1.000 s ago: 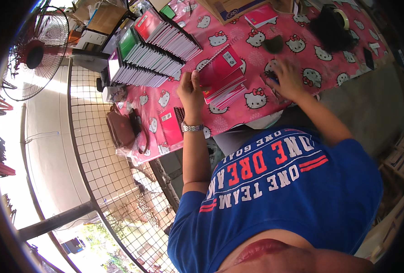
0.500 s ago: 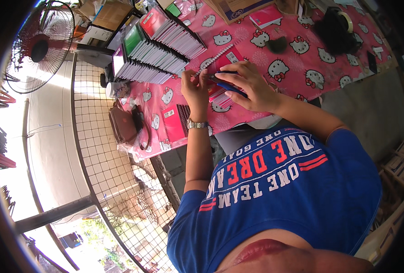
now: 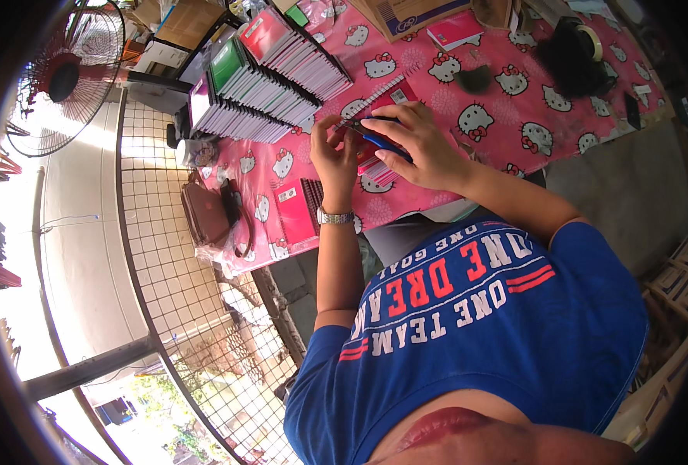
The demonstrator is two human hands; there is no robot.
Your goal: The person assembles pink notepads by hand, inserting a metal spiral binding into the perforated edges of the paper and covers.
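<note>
My right hand (image 3: 427, 151) is closed around a pair of pliers with blue handles (image 3: 388, 146). The jaws reach left to the fingertips of my left hand (image 3: 333, 155), which are pinched together at the near end of a white spiral coil (image 3: 381, 93). What the left fingertips hold is too small to make out. The coil runs along the edge of a pinkish-red notebook (image 3: 400, 96), partly hidden under my hands. Below the pliers, a pile of pink notebooks or sheets (image 3: 378, 172) shows its edges. A pink notebook with a dark spiral (image 3: 291, 208) lies left of my left wrist.
Tall stacks of spiral notebooks (image 3: 262, 89) stand at the back left. A brown bag (image 3: 206, 211) and a mug (image 3: 196, 153) are along the table's left side. Farther back are a cardboard box (image 3: 413, 17), a pink notebook (image 3: 454, 29) and a tape roll (image 3: 589, 40). A fan (image 3: 63, 77) stands left.
The pliers and my right hand have shifted slightly left, and the jaws now show at my left fingertips. My left hand stays nearly in place.
</note>
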